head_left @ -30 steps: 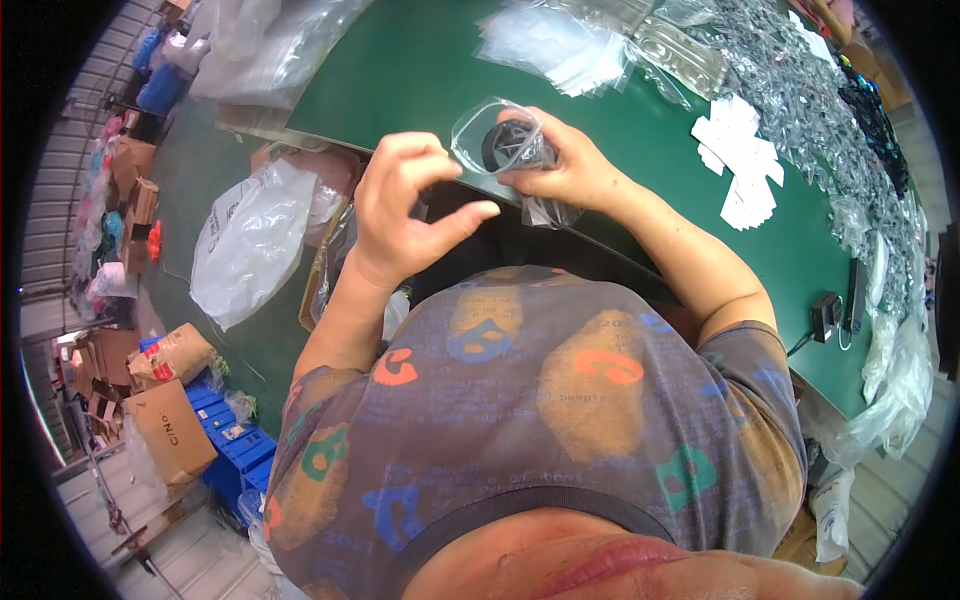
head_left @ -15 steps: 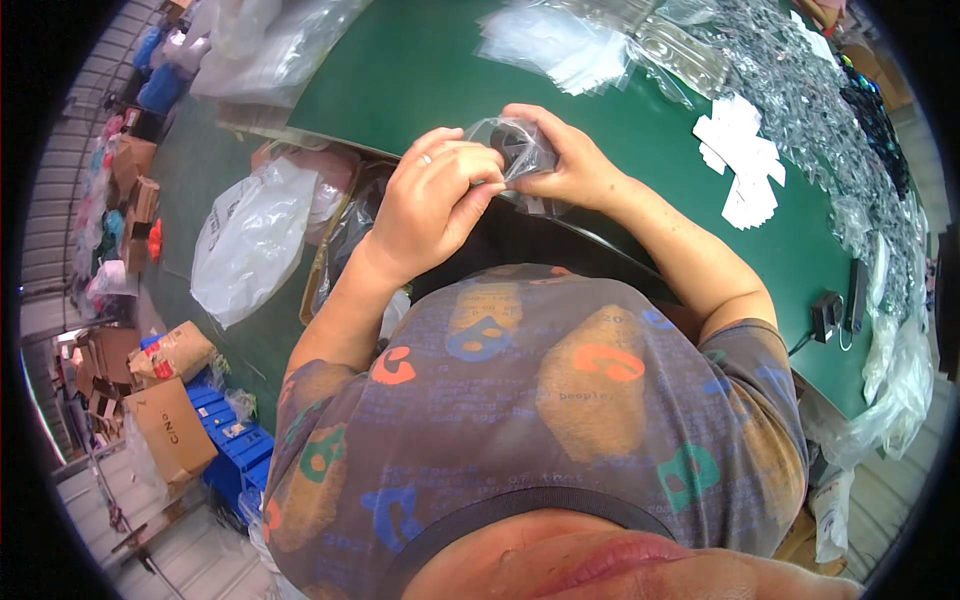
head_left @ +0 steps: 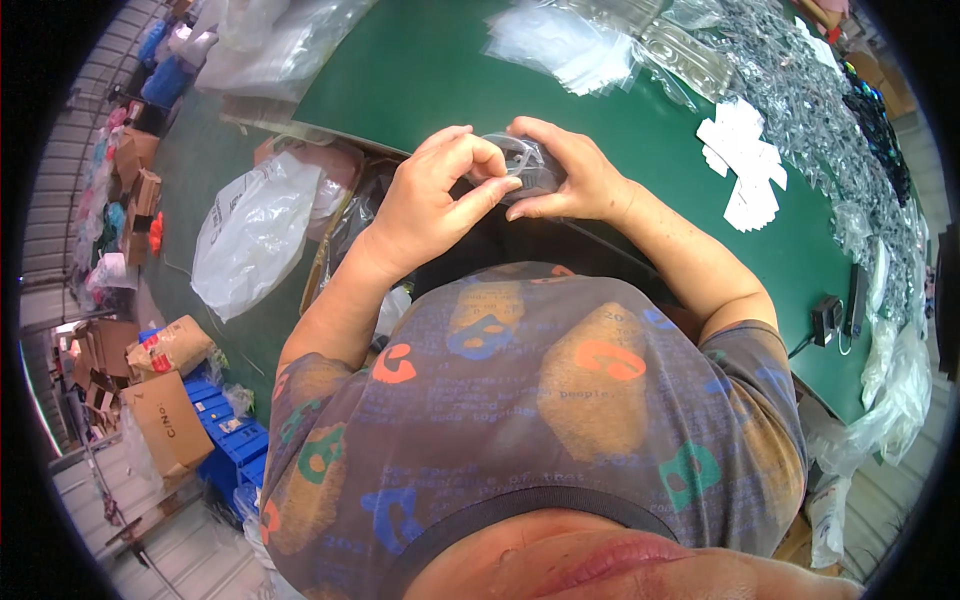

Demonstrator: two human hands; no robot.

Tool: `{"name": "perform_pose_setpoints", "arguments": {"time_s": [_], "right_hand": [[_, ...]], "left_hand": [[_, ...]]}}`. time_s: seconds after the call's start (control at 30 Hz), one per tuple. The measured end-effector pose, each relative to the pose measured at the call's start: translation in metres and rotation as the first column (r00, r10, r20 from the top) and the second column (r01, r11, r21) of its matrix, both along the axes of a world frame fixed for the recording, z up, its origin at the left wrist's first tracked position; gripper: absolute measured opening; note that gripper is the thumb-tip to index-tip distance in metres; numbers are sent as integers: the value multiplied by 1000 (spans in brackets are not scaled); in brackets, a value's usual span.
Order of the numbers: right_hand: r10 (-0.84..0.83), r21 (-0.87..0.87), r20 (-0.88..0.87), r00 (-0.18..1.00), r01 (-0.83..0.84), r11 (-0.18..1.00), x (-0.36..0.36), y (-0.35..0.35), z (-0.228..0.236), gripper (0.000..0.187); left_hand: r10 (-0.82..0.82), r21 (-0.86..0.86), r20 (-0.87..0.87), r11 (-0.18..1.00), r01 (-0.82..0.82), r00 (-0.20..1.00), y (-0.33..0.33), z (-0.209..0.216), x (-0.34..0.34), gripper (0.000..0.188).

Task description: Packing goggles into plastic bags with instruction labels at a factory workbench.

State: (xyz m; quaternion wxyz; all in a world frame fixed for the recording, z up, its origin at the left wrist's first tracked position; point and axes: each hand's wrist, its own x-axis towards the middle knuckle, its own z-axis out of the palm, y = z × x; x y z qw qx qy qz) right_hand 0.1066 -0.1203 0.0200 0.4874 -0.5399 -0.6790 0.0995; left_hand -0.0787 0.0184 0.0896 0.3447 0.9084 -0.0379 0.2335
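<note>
A small clear plastic bag (head_left: 530, 168) with a dark item inside is between my two hands, at the near edge of the green table (head_left: 400, 95). The thumb and index finger of my left hand (head_left: 432, 200) pinch the bag's left side. My right hand (head_left: 585, 178) curls round its right side, with the thumb below and the fingers above. What the dark item is I cannot make out through the shiny film.
Flat clear bags (head_left: 570, 55) lie in a pile at the far side, beside clear plastic trays (head_left: 685, 58). White cards (head_left: 742, 170) are fanned out at right. Many wrapped pieces (head_left: 800, 125) line the right edge, near a black adapter (head_left: 826, 320). A white bag (head_left: 255, 235) is at left.
My left fingers have uncurled somewhat into a looser pinch. The bag has turned between my hands, and both hands have shifted slightly.
</note>
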Motion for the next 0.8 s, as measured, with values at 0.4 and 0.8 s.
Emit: {"name": "perform_pose_setpoints", "arguments": {"time_s": [0.4, 0.8], "right_hand": [[3, 101, 23, 1000, -5, 995, 3, 1, 3, 81], [25, -109, -144, 989, -41, 993, -24, -2, 7, 45]], "left_hand": [[-22, 98, 49, 995, 17, 999, 2, 5, 0, 12], [-73, -208, -325, 978, 4, 943, -7, 1, -2, 6]]}}
